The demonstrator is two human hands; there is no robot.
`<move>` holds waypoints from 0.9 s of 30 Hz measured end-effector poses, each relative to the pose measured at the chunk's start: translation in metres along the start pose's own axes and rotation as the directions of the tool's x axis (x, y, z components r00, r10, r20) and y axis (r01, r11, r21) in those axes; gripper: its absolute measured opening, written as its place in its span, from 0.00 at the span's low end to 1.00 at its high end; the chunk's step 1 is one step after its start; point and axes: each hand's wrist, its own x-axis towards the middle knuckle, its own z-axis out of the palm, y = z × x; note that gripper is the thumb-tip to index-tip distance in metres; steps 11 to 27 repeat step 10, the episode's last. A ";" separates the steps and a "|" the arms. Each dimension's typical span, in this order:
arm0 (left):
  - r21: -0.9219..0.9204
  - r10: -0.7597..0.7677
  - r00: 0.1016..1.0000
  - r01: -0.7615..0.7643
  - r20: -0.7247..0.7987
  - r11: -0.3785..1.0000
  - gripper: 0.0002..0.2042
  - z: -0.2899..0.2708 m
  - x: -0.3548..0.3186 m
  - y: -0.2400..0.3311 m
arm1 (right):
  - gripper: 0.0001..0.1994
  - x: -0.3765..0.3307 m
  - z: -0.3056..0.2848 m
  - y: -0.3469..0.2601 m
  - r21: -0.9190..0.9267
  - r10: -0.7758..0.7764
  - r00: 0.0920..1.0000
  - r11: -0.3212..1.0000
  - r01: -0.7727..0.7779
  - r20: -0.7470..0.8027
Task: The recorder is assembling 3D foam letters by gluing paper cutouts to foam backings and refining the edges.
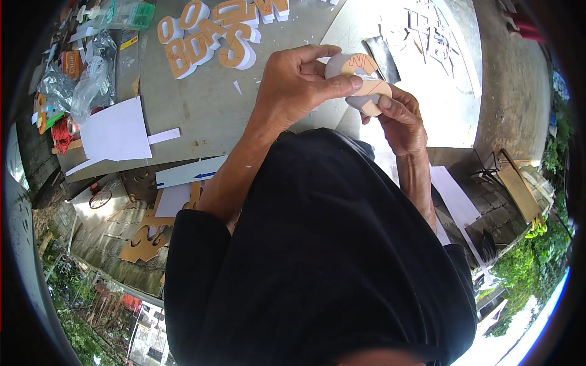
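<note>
Both hands hold a small curved block letter point(359, 63) up over the metal-topped table point(201, 125). Its face is tan with red lines, and its sides are white or grey. My left hand point(292, 85) grips it from the left, the thumb pressed across the face and the fingers behind. From the lower right, my right hand point(404, 121) pinches its lower end between thumb and fingers. Some of those fingers are hidden behind the letter. Beyond my left hand stand several similar block letters point(237, 55), tan-faced with white sides.
A sunlit white sheet point(455, 113) with dark cut pieces covers the table's right side; a dark strip point(381, 58) lies on it. At left are white sheets point(116, 131), clear plastic bags point(91, 91) and a green container point(131, 15). Tan offcuts point(143, 247) lie below the table edge.
</note>
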 end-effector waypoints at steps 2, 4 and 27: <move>0.024 0.033 0.999 -0.033 -0.009 0.999 0.28 0.000 -0.003 0.003 | 0.22 0.000 0.001 -0.001 -0.010 -0.020 1.000 1.000 0.020 0.012; 0.026 0.059 0.998 -0.059 -0.010 0.998 0.28 0.000 -0.004 0.007 | 0.22 0.001 0.002 -0.004 -0.016 -0.043 0.998 0.999 0.043 0.037; 0.014 0.078 0.997 -0.078 -0.014 0.997 0.29 0.001 -0.003 0.007 | 0.24 0.003 -0.002 -0.002 0.012 -0.024 0.998 1.000 0.023 0.059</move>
